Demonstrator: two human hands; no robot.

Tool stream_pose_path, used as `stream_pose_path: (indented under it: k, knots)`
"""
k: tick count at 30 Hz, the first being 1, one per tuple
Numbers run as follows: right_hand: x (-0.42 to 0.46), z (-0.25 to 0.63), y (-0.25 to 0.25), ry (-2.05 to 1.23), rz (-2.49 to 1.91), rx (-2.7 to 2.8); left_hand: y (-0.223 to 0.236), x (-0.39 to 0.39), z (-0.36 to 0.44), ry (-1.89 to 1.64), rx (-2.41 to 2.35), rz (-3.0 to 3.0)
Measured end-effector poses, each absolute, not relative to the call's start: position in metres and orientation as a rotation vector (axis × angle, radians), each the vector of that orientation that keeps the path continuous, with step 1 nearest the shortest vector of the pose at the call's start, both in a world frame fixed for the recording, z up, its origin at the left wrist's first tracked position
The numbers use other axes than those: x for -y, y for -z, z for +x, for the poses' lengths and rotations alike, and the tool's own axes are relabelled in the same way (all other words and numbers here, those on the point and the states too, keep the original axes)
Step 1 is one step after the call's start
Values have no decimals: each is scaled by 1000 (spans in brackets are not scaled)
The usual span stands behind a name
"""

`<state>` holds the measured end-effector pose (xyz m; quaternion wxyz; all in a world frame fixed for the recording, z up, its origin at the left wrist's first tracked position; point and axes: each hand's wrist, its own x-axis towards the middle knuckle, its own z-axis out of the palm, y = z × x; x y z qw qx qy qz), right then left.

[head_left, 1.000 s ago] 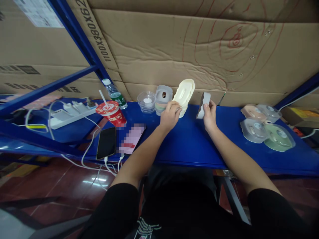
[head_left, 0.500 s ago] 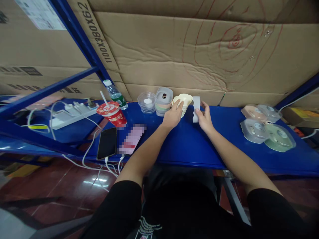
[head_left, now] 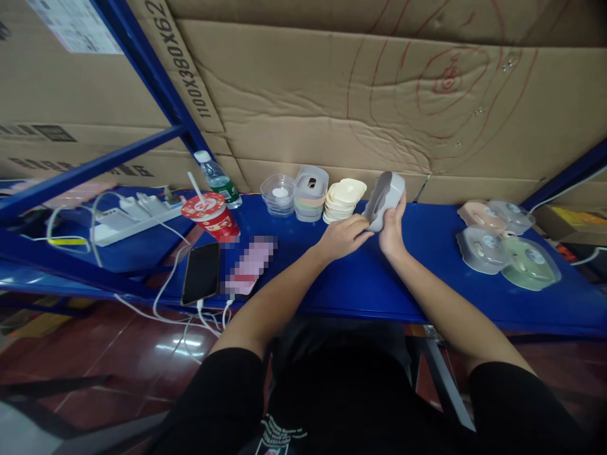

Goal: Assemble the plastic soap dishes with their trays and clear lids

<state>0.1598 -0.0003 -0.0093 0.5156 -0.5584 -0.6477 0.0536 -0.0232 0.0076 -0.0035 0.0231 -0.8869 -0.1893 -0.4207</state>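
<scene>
My right hand is wrapped round a grey plastic shell, tilted up above the blue table with its hollow side facing left. My left hand is closed at the shell's lower left edge, fingers and thumb pressed together; whether a thin piece is also between them cannot be made out. Just left of the shell stands a pile of cream-coloured plastic pieces. Beside that is a stack of grey, peach and green shells, the top one with an oval hole. Clear plastic covers sit nested at its left.
Several lidded cases in peach, grey and green lie at the right. To the left are a red cup with a straw, a water bottle, two phones on cables and a power strip. Cardboard walls the back.
My left hand has left the cream pile and moved down and right to the grey shell. My right hand has lifted and turned the shell, showing its hollow side.
</scene>
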Motion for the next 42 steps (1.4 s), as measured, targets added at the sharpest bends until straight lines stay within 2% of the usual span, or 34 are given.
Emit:
stream_pose_path:
  k: [4, 9, 15, 20, 27, 30, 37, 42]
  knots:
    - [-2, 163, 9, -81, -1326, 1695, 5, -20, -30, 1353, 701, -2673]
    - [-8, 176, 15, -182, -1395, 1682, -8, -52, -68, 1508, 993, -2336]
    - [-18, 181, 27, -205, -1380, 1692, -21, -67, -101, 1305, 1367, -2183]
    - [-22, 187, 31, -133, -1374, 1736, -25, -65, -102, 1212, 1443, -2241]
    - [-24, 189, 33, -144, -1348, 1760, -27, -58, -99, 1269, 1667, -2057]
    - [-20, 191, 23, -42, -1380, 1807, -19, -62, -98, 1308, 1662, -2046]
    - [-3, 235, -22, 219, -1825, 1702, -3, -72, -95, 1511, 1550, -2064]
    - [0, 305, -35, 165, -2310, 1424, -6, -67, -91, 1549, 1543, -2087]
